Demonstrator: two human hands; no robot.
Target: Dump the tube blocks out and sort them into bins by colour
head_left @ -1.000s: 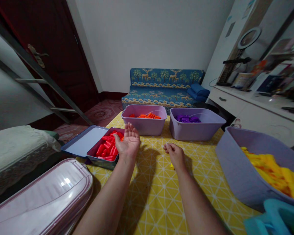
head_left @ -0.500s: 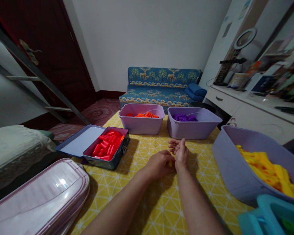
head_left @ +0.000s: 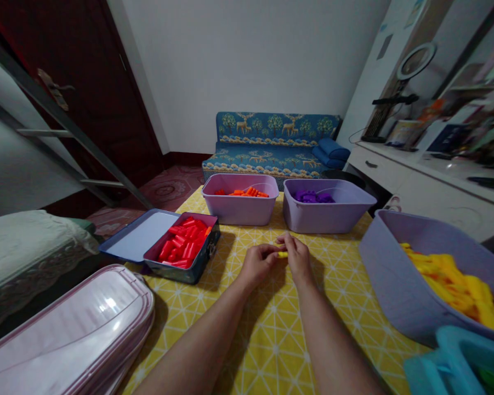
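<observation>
Over the middle of the table, a small yellow plastic piece (head_left: pixel 282 254) spans the gap between my two hands. The fingers of my left hand (head_left: pixel 258 264) close around its left end. My right hand (head_left: pixel 298 258) has its fingers together on the other end of it. What the fingertips cover of the piece is hidden, and its exact kind is too small to tell. Ahead of my hands stand two lilac bins, one with orange pieces (head_left: pixel 250 192) and one with purple pieces (head_left: pixel 312 196). To the left, an open tin case (head_left: pixel 194 274) holds red tube-like pieces (head_left: pixel 185 241).
A large lilac bin (head_left: pixel 389 274) of yellow pieces (head_left: pixel 456 285) stands at the right, with a turquoise container (head_left: pixel 431 367) before it. Pale pink lids (head_left: pixel 74 329) lie at the lower left. A blue patterned sofa (head_left: pixel 267 148) is behind the yellow tablecloth (head_left: pixel 271 351).
My right hand has turned from palm up with spread fingers to curled inward on the yellow piece. My left hand has shifted slightly left, and more of the piece shows.
</observation>
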